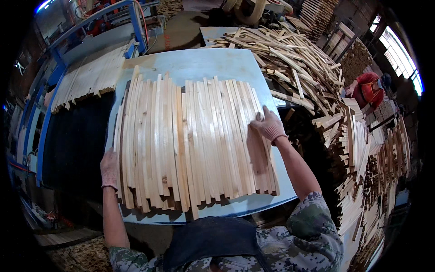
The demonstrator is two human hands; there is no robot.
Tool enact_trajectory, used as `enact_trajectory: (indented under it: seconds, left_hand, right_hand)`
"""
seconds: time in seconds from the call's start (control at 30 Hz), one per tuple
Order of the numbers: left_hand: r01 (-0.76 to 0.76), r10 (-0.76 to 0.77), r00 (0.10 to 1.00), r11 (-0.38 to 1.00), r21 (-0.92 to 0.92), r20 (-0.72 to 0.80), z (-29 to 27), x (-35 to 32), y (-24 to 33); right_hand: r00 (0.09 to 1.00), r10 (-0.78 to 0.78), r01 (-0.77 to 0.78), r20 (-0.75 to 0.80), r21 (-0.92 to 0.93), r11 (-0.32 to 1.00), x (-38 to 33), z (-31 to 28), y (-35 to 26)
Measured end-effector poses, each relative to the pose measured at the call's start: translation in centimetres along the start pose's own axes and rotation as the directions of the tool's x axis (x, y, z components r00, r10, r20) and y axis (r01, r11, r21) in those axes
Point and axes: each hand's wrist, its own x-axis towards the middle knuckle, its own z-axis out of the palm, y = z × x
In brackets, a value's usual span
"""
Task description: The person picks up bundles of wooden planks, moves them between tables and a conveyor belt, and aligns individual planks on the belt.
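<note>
A wide row of pale wooden strips lies side by side on a light blue tabletop, their near ends uneven. My left hand, in a pinkish knitted glove, presses along the row's left edge near the front; its fingertips are partly hidden. Higher up on the right side, my gloved right hand grips the row's outer edge, with thumb and forefinger showing. Between them, the two hands clasp the row from both sides.
At left stands a blue-framed machine with joined boards above a dark belt. A loose heap of strips lies beyond the table's right corner. Stacked strips line the right side. A person in red bends at far right.
</note>
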Motion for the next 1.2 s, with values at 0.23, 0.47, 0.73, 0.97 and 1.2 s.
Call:
enact_trajectory:
  seconds: [0.23, 0.47, 0.73, 0.97, 1.2]
  left_hand:
    - [-0.406, 0.387, 0.907, 0.908, -0.106, -0.165, 6.9, -12.8, 9.4]
    - [-0.858, 0.639, 0.469, 0.493, 0.144, 0.61, 26.4, -26.1, 16.6]
    - [-0.866, 0.552, 0.481, 0.419, 0.273, 0.681, 30.2, -27.2, 16.6]
    - [-0.818, 0.641, 0.569, 0.504, 0.278, 0.514, 32.1, -27.5, 15.8]
    - [-0.626, 0.592, 0.759, 0.777, 0.057, 0.271, 34.9, -28.3, 17.4]
  right_hand:
    - [0.922, -0.355, 0.371, -0.155, 0.086, 0.925, 11.7, 2.2, -2.0]
    - [0.928, -0.369, 0.372, 0.053, -0.056, 0.926, 18.2, 4.6, -4.5]
    - [0.888, -0.453, 0.457, 0.082, -0.046, 0.888, 18.2, 0.9, -4.9]
    - [0.952, -0.304, 0.23, -0.027, 0.719, 0.656, 14.9, -4.7, -6.5]
    - [0.864, -0.498, -0.032, -0.068, 0.981, -0.19, 11.2, -10.1, -4.2]
